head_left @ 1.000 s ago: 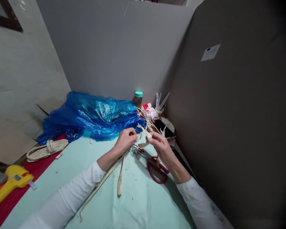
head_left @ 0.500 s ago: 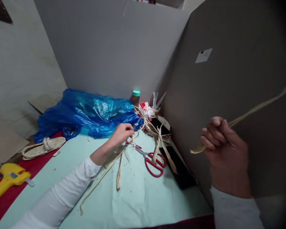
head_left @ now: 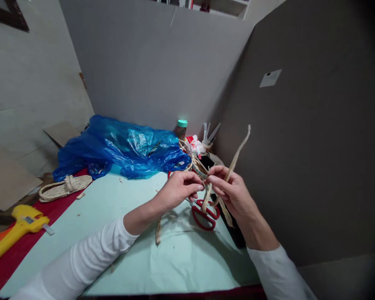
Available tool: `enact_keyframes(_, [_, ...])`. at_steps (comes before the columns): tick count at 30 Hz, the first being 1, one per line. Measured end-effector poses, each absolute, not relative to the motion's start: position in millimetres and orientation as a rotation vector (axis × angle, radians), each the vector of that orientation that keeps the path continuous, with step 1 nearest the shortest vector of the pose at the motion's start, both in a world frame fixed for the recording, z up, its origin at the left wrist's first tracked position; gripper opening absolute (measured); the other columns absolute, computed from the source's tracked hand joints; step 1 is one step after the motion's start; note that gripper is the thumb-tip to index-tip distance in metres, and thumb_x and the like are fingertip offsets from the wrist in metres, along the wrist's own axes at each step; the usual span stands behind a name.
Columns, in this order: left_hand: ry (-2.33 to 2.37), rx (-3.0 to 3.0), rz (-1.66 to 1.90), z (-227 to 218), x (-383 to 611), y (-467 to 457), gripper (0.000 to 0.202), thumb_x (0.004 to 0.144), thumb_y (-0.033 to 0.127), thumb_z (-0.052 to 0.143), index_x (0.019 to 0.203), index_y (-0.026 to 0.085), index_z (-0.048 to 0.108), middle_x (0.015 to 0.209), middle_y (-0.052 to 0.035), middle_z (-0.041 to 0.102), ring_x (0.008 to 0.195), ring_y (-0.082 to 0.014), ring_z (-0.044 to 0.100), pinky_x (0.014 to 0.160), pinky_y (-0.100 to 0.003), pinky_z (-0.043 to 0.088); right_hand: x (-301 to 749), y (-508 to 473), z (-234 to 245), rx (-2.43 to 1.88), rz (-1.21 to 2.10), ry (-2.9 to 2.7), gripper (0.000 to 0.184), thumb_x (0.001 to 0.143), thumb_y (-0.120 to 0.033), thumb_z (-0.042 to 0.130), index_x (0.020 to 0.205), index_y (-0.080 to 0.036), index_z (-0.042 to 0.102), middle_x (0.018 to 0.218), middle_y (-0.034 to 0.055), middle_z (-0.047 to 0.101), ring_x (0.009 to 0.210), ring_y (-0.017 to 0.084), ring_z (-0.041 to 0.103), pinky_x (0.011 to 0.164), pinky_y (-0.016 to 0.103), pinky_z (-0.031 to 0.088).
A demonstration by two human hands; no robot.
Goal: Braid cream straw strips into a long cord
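Note:
My right hand (head_left: 236, 193) is closed on a pale dried-fibre strip (head_left: 237, 154), whose free end sticks up above the fingers. My left hand (head_left: 179, 189) meets it almost fingertip to fingertip, its thumb and fingers pinched together. What lies in that pinch is too small to make out. Just below the hands are scissors (head_left: 195, 218) with red handles, partly covered by fibre strips (head_left: 226, 214). Another strip (head_left: 158, 233) shows beneath my left wrist, on the pale green table cover (head_left: 181, 266).
A blue plastic bag (head_left: 121, 146) fills the back left, beside a teal-lidded jar (head_left: 181, 123). At left are a woven slipper (head_left: 65, 187) and a yellow glue gun (head_left: 28, 221). A black flat object (head_left: 237, 238) lies under my right forearm. Grey panels (head_left: 150, 62) stand behind and right.
My right hand has come in from the far right with its strip, which now points more upright. My left hand has shifted right, and both hands now meet above the scissors.

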State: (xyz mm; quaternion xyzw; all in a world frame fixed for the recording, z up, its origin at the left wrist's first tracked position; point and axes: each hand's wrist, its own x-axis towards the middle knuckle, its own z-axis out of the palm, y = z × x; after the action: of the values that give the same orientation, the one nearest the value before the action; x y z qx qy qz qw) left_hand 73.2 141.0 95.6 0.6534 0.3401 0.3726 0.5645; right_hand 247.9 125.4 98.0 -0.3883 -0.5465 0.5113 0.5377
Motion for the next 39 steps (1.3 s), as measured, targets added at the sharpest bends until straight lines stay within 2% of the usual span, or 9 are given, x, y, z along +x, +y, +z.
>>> enact_keyframes(5, [0.735, 1.333, 0.994, 92.2, 68.1, 152.1, 0.015, 0.072, 0.024, 0.068, 0.079, 0.013, 0.06, 0.062, 0.0013, 0.057, 0.054, -0.0099, 0.056, 0.051, -0.022, 0.046, 231.7, 139.9, 94.5, -0.882, 1.163, -1.324, 0.019, 0.074, -0.029, 0.074, 0.084, -0.018, 0.064, 0.057, -0.0073, 0.043, 0.043, 0.002, 0.022, 0.04, 0.018, 0.014])
enact_keyframes(10, [0.694, 1.179, 1.139, 92.0, 67.7, 157.5, 0.019, 0.073, 0.023, 0.069, 0.088, 0.012, 0.064, 0.073, -0.0018, 0.063, 0.055, -0.0088, 0.057, 0.05, -0.022, 0.048, 228.9, 150.7, 87.2, -0.959, 1.033, -1.391, 0.02, 0.074, -0.034, 0.073, 0.087, -0.019, 0.07, 0.067, -0.0019, 0.061, 0.047, 0.005, 0.038, 0.041, 0.019, 0.028])
enact_keyframes(14, [0.731, 1.077, 1.22, 89.0, 66.5, 164.6, 0.02, 0.068, 0.02, 0.074, 0.083, 0.01, 0.066, 0.072, -0.0037, 0.065, 0.061, -0.0115, 0.061, 0.053, -0.022, 0.05, 222.3, 155.8, 78.4, -1.007, 0.873, -1.43, 0.024, 0.074, -0.038, 0.072, 0.09, -0.02, 0.071, 0.086, 0.0033, 0.07, 0.067, 0.014, 0.059, 0.049, 0.021, 0.042])
enact_keyframes(17, [0.763, 0.99, 1.215, 83.7, 64.8, 170.4, 0.023, 0.062, 0.017, 0.079, 0.079, 0.011, 0.065, 0.07, -0.0028, 0.065, 0.061, -0.0112, 0.062, 0.058, -0.023, 0.051, 217.8, 157.7, 71.9, -1.016, 0.779, -1.457, 0.024, 0.075, -0.038, 0.071, 0.091, -0.02, 0.07, 0.091, 0.005, 0.071, 0.078, 0.018, 0.064, 0.056, 0.024, 0.047])
enact_keyframes(23, [0.747, 1.02, 1.132, 76.6, 63.5, 179.3, 0.023, 0.059, 0.016, 0.08, 0.074, 0.011, 0.063, 0.07, -0.0005, 0.062, 0.058, -0.0084, 0.059, 0.059, -0.022, 0.049, 221.2, 162.5, 57.5, -1.018, 0.855, -1.406, 0.025, 0.074, -0.038, 0.072, 0.091, -0.021, 0.07, 0.086, 0.0045, 0.069, 0.069, 0.015, 0.06, 0.049, 0.022, 0.043])
enact_keyframes(29, [0.7, 1.043, 1.073, 71.0, 63.7, 183.3, 0.025, 0.059, 0.017, 0.081, 0.076, 0.011, 0.062, 0.074, 0.0003, 0.06, 0.061, -0.0068, 0.056, 0.058, -0.02, 0.045, 222.6, 167.2, 48.3, -0.891, 1.173, -1.225, 0.023, 0.071, -0.034, 0.073, 0.089, -0.019, 0.068, 0.064, -0.0024, 0.059, 0.043, 0.004, 0.033, 0.039, 0.019, 0.021])
enact_keyframes(31, [0.697, 1.064, 1.089, 69.6, 63.7, 183.6, 0.025, 0.06, 0.017, 0.08, 0.076, 0.012, 0.062, 0.073, 0.0015, 0.059, 0.06, -0.0054, 0.054, 0.055, -0.018, 0.042, 221.7, 166.8, 47.8, -0.893, 1.194, -1.216, 0.023, 0.071, -0.034, 0.073, 0.088, -0.019, 0.068, 0.062, -0.003, 0.058, 0.043, 0.004, 0.032, 0.039, 0.02, 0.018])
enact_keyframes(35, [0.674, 1.102, 1.112, 72.8, 63.3, 181.9, 0.023, 0.06, 0.014, 0.079, 0.075, 0.012, 0.061, 0.07, 0.0024, 0.058, 0.056, -0.0042, 0.051, 0.054, -0.017, 0.04, 223.4, 165.8, 54.1, -0.927, 1.099, -1.263, 0.025, 0.071, -0.035, 0.074, 0.088, -0.019, 0.068, 0.071, 0.0005, 0.065, 0.051, 0.007, 0.045, 0.042, 0.021, 0.026])
enact_keyframes(39, [0.601, 1.129, 1.146, 88.0, 57.0, 179.3, 0.032, 0.064, 0.017, 0.078, 0.092, 0.011, 0.065, 0.07, 0.0013, 0.059, 0.057, -0.0052, 0.053, 0.055, -0.018, 0.041, 233.6, 161.4, 66.8, -0.989, 0.963, -1.331, 0.024, 0.075, -0.035, 0.07, 0.092, -0.018, 0.068, 0.084, 0.0053, 0.071, 0.068, 0.014, 0.059, 0.054, 0.024, 0.041])
